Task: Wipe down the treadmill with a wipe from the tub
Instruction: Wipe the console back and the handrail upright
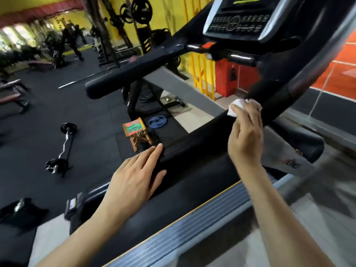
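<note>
Here, the right hand holds the white wipe with bent fingers, pressing it on the treadmill's black side bar. The left hand lies flat, touching the bar. The small wipe might slip out if pushed hard.

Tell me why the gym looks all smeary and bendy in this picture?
In the head view, the far gym machines at upper left and the floor at right are smeared by motion blur; the wide-angle lens bends the treadmill handrail and tilts the console; the right hand holding the white wipe and the left hand look fairly sharp.
</note>
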`<state>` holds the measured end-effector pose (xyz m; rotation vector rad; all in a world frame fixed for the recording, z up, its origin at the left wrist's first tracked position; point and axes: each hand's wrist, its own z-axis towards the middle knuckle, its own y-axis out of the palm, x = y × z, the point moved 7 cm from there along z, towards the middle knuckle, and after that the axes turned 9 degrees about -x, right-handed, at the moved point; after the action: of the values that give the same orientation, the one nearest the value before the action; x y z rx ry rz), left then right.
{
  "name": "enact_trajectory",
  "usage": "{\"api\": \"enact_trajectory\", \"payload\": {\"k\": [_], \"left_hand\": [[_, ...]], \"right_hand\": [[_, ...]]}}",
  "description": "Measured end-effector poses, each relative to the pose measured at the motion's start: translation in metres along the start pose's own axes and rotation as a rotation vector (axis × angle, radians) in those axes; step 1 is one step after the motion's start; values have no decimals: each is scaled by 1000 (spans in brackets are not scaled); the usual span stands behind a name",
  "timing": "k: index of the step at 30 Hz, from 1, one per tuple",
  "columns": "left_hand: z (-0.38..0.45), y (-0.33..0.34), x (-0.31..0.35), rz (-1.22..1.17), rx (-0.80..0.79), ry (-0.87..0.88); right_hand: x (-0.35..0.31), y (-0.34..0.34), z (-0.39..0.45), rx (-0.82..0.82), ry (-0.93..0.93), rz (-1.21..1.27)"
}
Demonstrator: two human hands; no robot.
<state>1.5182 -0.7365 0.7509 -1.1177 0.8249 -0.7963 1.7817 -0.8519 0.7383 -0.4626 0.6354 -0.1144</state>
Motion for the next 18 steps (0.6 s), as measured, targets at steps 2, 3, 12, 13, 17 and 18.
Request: {"api": "enact_trajectory", "payload": {"k": [2, 3, 12, 13, 17, 18], "left_hand": [[-31, -1, -30, -40, -17, -45], [-45, -3, -44, -60, -16, -57], [-146, 31, -157, -762, -130, -5], [-149, 36, -162, -813, -145, 3], [-163, 53, -176, -908, -217, 48], [-167, 55, -179, -926, -218, 61]], "right_hand": [[-57, 18, -17, -114, -115, -31], [-91, 30, -35, -170, -198, -22], [-262, 85, -170, -298, -320, 12], [-267, 85, -172, -293, -345, -7], [-307, 100, -211, -376, -540, -45], [-317, 108, -227, -410, -589, -95]]}}
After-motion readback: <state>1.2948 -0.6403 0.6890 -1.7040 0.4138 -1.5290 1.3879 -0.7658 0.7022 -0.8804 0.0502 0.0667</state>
